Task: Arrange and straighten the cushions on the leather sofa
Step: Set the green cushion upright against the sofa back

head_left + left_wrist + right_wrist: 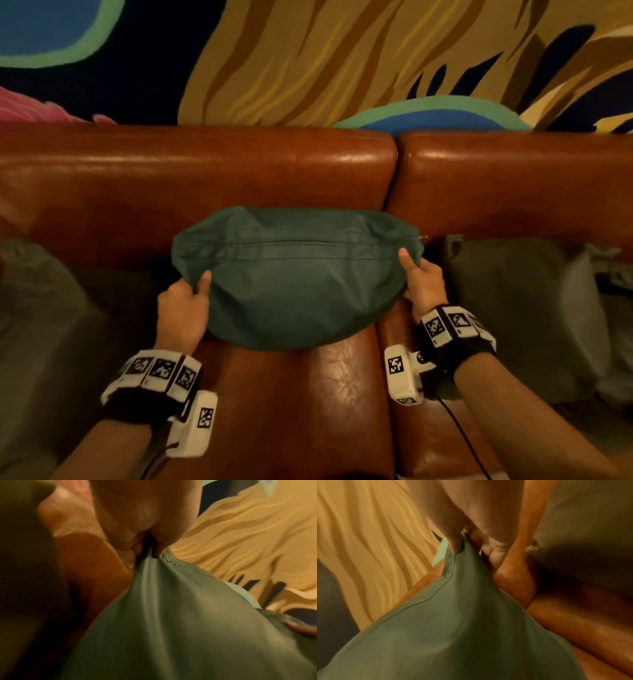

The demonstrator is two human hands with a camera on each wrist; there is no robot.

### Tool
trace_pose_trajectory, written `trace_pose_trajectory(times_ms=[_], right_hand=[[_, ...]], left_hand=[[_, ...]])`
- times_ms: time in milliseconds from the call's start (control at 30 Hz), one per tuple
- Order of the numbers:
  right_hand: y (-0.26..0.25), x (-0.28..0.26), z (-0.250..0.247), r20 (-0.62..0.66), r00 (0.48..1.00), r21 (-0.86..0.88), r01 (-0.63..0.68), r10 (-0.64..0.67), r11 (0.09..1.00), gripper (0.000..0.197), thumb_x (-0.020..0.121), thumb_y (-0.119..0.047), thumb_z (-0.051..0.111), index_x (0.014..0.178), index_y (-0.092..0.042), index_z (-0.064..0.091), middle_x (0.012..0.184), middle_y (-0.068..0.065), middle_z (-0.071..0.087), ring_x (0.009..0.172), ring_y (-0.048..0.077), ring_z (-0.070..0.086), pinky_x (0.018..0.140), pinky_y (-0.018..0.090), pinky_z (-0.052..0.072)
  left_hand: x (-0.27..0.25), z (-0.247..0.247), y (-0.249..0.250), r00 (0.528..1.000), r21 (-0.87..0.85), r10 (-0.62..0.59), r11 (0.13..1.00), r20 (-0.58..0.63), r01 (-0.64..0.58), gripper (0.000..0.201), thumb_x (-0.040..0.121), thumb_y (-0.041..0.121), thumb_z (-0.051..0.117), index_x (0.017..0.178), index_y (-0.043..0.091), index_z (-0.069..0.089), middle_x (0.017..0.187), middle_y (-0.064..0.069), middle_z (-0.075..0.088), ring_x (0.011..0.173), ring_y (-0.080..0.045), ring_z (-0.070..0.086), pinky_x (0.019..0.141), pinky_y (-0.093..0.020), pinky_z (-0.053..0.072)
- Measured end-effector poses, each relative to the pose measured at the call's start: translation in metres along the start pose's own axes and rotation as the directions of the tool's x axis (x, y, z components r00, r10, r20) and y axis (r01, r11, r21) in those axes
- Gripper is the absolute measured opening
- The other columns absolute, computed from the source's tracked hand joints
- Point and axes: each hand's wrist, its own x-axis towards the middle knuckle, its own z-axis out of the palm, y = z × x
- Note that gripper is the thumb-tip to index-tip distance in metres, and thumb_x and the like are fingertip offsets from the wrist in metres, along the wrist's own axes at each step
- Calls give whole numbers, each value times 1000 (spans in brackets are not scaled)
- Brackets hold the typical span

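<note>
A teal green cushion point(294, 277) hangs in front of the brown leather sofa point(212, 178), over the gap between two seat pads, zip seam facing me. My left hand point(195, 291) pinches its left corner, thumb on top. My right hand point(416, 270) pinches its right corner the same way. In the left wrist view the cushion point(171, 622) bunches up into the left hand point(154, 547). In the right wrist view the cushion point(453, 615) is drawn up into the right hand point(462, 543).
A grey-olive cushion point(44, 308) lies on the seat at the left. Another grey cushion point(527, 308) leans at the right. A painted wall point(342, 58) rises behind the backrest. The seat pad point(291, 411) below the teal cushion shows bare leather.
</note>
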Motion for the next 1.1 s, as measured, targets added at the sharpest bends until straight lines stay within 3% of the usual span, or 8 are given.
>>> trace_pose_trajectory(times_ms=[133, 367, 433, 633, 767, 867, 1000, 1100], right_hand=[[-30, 1, 10, -3, 994, 35, 107, -107, 994, 26, 80, -52, 67, 91, -31, 76, 107, 3, 75, 101, 22, 70, 93, 46, 55], [-28, -10, 54, 236, 935, -43, -262, 265, 964, 45, 102, -20, 49, 146, -21, 39, 141, 5, 53, 123, 30, 54, 85, 50, 50], [-22, -12, 57, 192, 955, -6, -228, 225, 974, 44, 104, -19, 45, 147, -20, 40, 141, 10, 55, 125, 36, 55, 98, 55, 47], [-27, -11, 74, 193, 952, 50, -250, 236, 967, 38, 105, -25, 41, 142, -20, 45, 134, 10, 59, 122, 35, 57, 88, 54, 50], [-24, -19, 84, 152, 942, 54, -311, 300, 949, 44, 102, -28, 48, 145, -21, 43, 144, 11, 53, 130, 37, 50, 103, 61, 41], [-25, -24, 76, 190, 927, 123, -350, 324, 929, 44, 100, -28, 53, 143, -21, 46, 139, 8, 56, 124, 32, 54, 90, 50, 52], [-28, -33, 54, 174, 949, 62, -278, 264, 959, 51, 99, -29, 55, 147, -20, 39, 143, 9, 53, 127, 30, 53, 85, 38, 48], [-29, -48, 28, 138, 977, -48, -156, 162, 987, 51, 101, -24, 52, 148, -15, 34, 137, 8, 52, 122, 26, 53, 91, 35, 43]], left_hand=[[11, -22, 14, 990, 44, 132, 990, -50, -130, 41, 98, 30, 50, 110, -7, 61, 115, -30, 63, 113, -46, 54, 93, -43, 41], [44, 14, -20, 985, -217, -99, 968, 140, 128, 46, 96, 26, 55, 133, 0, 50, 135, -23, 54, 128, -40, 48, 108, -44, 36], [39, 14, -24, 985, -165, -140, 974, 101, 156, 44, 99, 28, 49, 131, -1, 52, 132, -26, 55, 125, -42, 49, 105, -43, 37], [50, 4, -33, 994, -262, -111, 959, 11, 110, 44, 98, 30, 49, 132, 1, 52, 134, -23, 55, 126, -38, 48, 106, -41, 37], [71, 3, -47, 980, -387, -169, 901, 107, 198, 52, 92, 36, 59, 135, 7, 51, 137, -14, 55, 126, -31, 51, 109, -45, 37], [68, -4, -52, 976, -526, -128, 825, 178, 204, 59, 85, 39, 67, 138, 22, 48, 137, -2, 56, 125, -22, 52, 109, -43, 38], [45, -23, -37, 990, -510, -88, 860, -111, 19, 71, 89, 29, 65, 148, 20, 26, 150, -9, 38, 137, -23, 38, 113, -39, 32], [22, -30, -9, 910, -209, 194, 936, -366, -284, 54, 89, 17, 62, 138, 9, 41, 141, -17, 42, 132, -30, 36, 111, -42, 29]])
